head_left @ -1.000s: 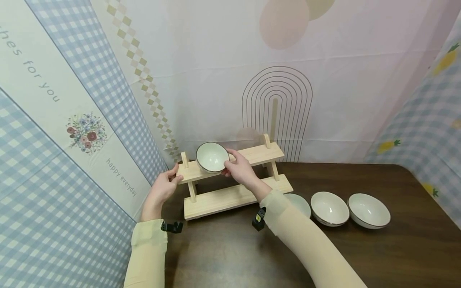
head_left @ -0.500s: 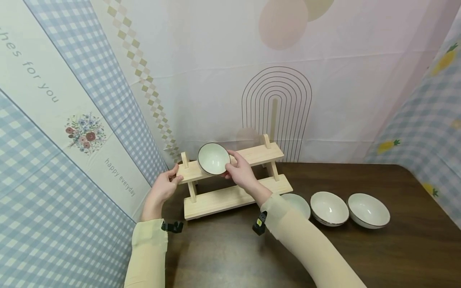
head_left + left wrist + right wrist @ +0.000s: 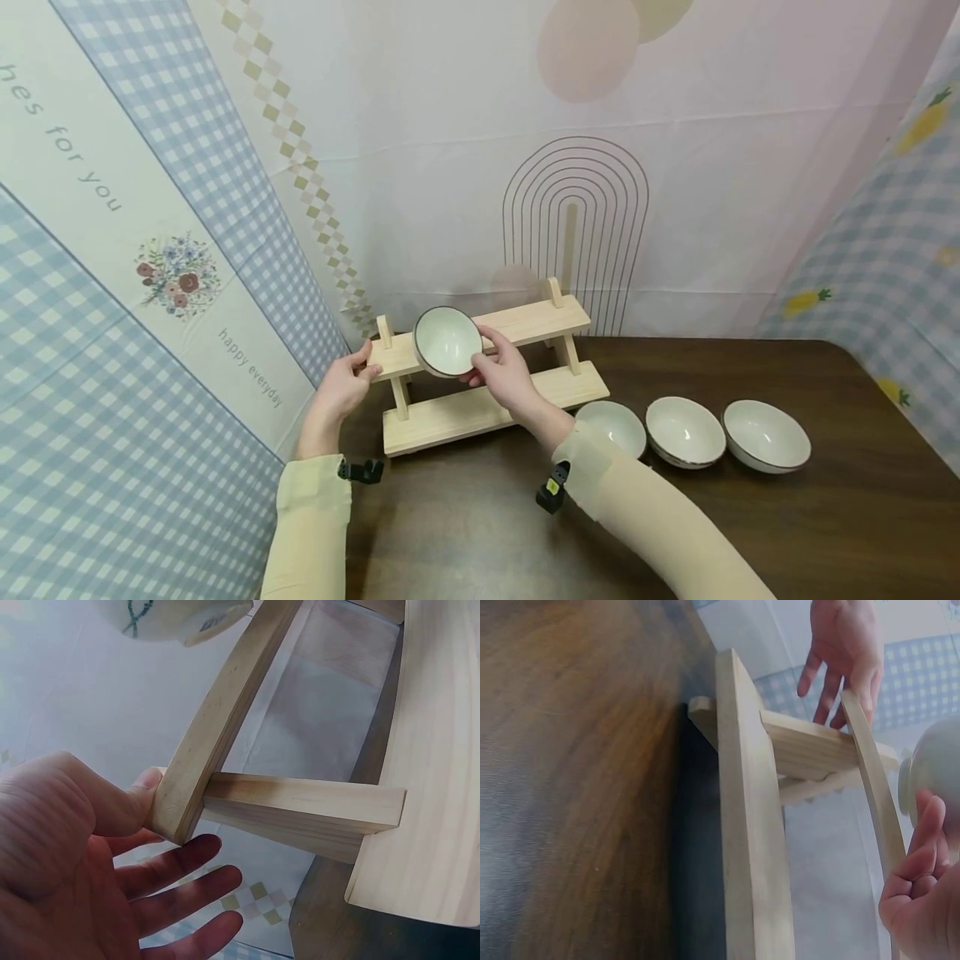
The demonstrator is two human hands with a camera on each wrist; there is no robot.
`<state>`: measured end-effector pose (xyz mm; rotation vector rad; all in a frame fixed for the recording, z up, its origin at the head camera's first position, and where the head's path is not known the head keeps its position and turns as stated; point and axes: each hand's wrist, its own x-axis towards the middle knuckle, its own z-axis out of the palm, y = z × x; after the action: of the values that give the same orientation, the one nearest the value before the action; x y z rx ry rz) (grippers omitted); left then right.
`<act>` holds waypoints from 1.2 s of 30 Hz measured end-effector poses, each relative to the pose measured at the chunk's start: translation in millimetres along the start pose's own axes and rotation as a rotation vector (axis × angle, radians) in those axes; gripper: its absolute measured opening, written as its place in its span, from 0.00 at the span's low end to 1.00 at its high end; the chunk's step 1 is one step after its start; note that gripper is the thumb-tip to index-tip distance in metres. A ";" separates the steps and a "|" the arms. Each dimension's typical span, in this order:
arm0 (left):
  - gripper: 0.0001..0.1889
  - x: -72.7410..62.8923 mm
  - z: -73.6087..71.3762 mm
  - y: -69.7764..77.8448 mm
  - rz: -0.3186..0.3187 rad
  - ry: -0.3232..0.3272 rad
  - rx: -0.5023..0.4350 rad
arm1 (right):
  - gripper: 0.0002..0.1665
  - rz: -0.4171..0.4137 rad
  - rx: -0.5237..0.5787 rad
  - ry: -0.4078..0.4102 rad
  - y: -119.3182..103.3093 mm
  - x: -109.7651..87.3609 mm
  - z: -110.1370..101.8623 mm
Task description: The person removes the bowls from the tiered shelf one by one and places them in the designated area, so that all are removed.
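Note:
A two-tier wooden display stand (image 3: pixel 528 323) stands at the back left of the table. My left hand (image 3: pixel 343 387) pinches the left end of its upper board between thumb and index finger, the other fingers spread below it in the left wrist view. My right hand (image 3: pixel 510 379) grips a white bowl with a dark rim (image 3: pixel 447 340) by its right side, thumb at the rim. Tilted toward me, the bowl is held over the front of the upper board. Its foot (image 3: pixel 904 784) appears apart from the wood in the right wrist view.
To the right of the stand, a pale green bowl (image 3: pixel 611 425) and two white bowls, a nearer one (image 3: pixel 686 432) and a far-right one (image 3: pixel 767 435), sit in a row on the dark wooden table (image 3: pixel 457 533). Printed cloths (image 3: pixel 435 167) hang behind and beside the table.
My right hand has drawn the bowl slightly toward me and to the right, tilting its mouth further toward me. The left hand keeps its hold on the stand.

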<state>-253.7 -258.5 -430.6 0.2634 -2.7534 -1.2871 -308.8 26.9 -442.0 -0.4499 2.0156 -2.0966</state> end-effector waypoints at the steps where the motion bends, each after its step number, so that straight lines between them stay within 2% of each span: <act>1: 0.31 0.1 -0.2 0.0 0.003 0.000 0.002 | 0.38 0.001 0.000 -0.003 0.3 -2.4 -0.4; 11: 0.31 0.5 -0.8 -0.1 0.024 -0.006 -0.011 | 0.37 -0.007 -0.036 -0.015 1.1 -21.6 -5.7; 16: 0.31 -0.1 -0.5 0.0 0.020 -0.016 -0.011 | 0.38 0.002 -0.078 -0.050 1.7 -31.2 -15.4; 22: 0.31 -0.7 0.1 -1.1 0.019 -0.017 -0.014 | 0.37 0.009 -0.097 -0.073 7.8 -42.5 -34.3; 32: 0.32 -0.6 -0.5 -3.8 0.013 -0.021 -0.006 | 0.37 0.022 -0.128 -0.038 15.8 -54.3 -72.9; 36: 0.32 -0.6 -0.4 -3.0 0.013 -0.034 -0.003 | 0.37 0.065 -0.132 -0.011 15.7 -58.1 -95.6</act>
<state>-252.7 -260.6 -432.7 0.2248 -2.7758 -1.3048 -289.2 135.8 -464.7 -0.4097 2.1411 -1.9273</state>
